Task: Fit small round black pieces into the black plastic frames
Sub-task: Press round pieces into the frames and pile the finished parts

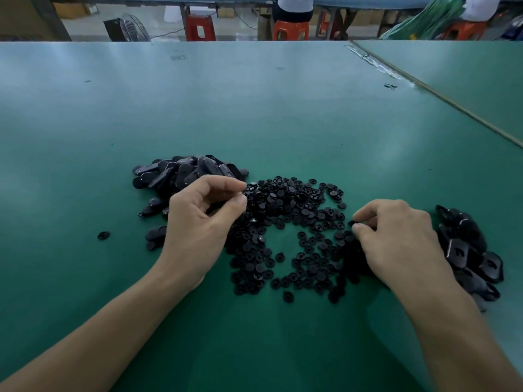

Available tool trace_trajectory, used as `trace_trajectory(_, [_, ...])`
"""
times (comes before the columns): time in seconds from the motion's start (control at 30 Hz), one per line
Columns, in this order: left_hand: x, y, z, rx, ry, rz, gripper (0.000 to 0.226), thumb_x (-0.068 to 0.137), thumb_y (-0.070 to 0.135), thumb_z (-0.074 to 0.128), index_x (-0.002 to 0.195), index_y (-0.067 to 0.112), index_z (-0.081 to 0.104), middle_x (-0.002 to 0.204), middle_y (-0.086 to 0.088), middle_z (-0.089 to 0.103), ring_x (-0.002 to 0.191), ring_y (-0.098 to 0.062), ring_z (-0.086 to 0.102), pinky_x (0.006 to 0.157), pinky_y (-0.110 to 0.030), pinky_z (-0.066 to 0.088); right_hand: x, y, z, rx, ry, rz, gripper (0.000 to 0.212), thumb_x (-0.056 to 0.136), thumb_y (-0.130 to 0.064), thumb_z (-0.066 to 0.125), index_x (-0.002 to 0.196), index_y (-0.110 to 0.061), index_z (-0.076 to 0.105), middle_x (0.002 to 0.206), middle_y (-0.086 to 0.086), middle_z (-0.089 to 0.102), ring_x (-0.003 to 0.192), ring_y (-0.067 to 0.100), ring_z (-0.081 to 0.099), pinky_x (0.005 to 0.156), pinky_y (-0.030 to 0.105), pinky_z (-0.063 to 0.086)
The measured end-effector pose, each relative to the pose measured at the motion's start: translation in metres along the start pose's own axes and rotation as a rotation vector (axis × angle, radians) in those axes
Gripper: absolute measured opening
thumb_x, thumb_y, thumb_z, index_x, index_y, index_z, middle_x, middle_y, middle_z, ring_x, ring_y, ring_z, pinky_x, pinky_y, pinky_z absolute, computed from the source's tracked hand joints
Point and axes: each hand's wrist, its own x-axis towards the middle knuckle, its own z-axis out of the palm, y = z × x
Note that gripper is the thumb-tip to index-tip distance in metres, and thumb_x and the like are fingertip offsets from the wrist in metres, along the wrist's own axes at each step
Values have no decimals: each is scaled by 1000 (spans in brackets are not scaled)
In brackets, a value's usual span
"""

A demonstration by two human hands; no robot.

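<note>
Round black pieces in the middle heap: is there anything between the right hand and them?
Nothing visible. The right hand is at the right edge of the round pieces, and its thumb and forefinger seem to pinch one piece there.

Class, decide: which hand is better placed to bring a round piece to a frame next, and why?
Right. The right hand pinches a round piece at the edge of the heap; the left hand is beside the frames, its hold unreadable.
</note>
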Motion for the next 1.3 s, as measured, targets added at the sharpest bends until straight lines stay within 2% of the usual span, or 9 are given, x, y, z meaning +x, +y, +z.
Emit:
trace_trajectory(0.1, [0,1,1,-1,-19,7,18,83,12,72,83,29,75,82,4,73,77,-18,70,79,-26,59,3,1,2,33,-27,22,14,94,-20,66,108,-22,70,102,5,70,89,23,54,79,30,43])
trace_trajectory(0.23, [-1,1,0,13,-40,22,24,87,1,71,83,24,74,80,2,73,73,-13,68,75,-25,59,3,0,4,65,-30,27,18,95,-19,65,113,-19,69,103,8,70,99,28,62,91,34,48])
trace_trajectory(0.47, [-2,1,1,35,-40,16,23,89,-4,69,85,18,72,77,3,72,71,-11,65,75,-31,59,0,0,-7,111,62,20,16,96,-25,62,111,-24,69,109,6,69,102,27,61,93,38,50])
trace_trajectory(0.57, [-2,2,1,43,-40,14,23,89,-4,69,85,19,73,77,4,72,71,-11,65,75,-31,59,-4,-3,-10,-80,19,22,30,97,-41,57,123,-28,63,131,9,56,123,33,45,101,42,39])
trace_trajectory(0.67, [-2,2,0,46,-42,12,25,89,-4,69,84,21,73,78,3,72,70,-11,65,73,-26,59,-7,-2,-11,-224,-63,91,51,96,-60,46,142,-41,42,160,2,20,146,29,11,113,52,19])
trace_trajectory(0.8, [-2,4,1,51,-49,11,28,89,-3,70,82,24,73,78,4,72,70,-10,65,73,-22,57,-2,10,-12,-238,-59,181,63,93,-69,39,150,-46,25,166,-5,-3,151,34,-9,114,67,3])
trace_trajectory(0.97, [-3,4,2,72,-54,5,30,89,-3,70,81,26,74,77,5,73,70,-9,65,73,-21,56,-1,23,-3,-219,-112,289,68,93,-74,30,153,-43,21,167,-3,-7,151,38,-12,106,80,-1])
trace_trajectory(1.13, [-2,5,2,98,-66,13,35,89,-1,71,80,33,75,78,6,73,70,-6,66,71,-16,53,4,21,8,-265,-98,291,69,95,-72,17,153,-35,23,167,3,3,150,41,-11,103,82,0])
trace_trajectory(1.3, [-2,5,2,108,-79,19,34,88,0,72,82,33,75,78,7,73,70,-6,66,70,-16,52,14,10,14,-269,-95,232,65,99,-64,15,151,-29,30,166,6,8,151,41,-5,104,81,1])
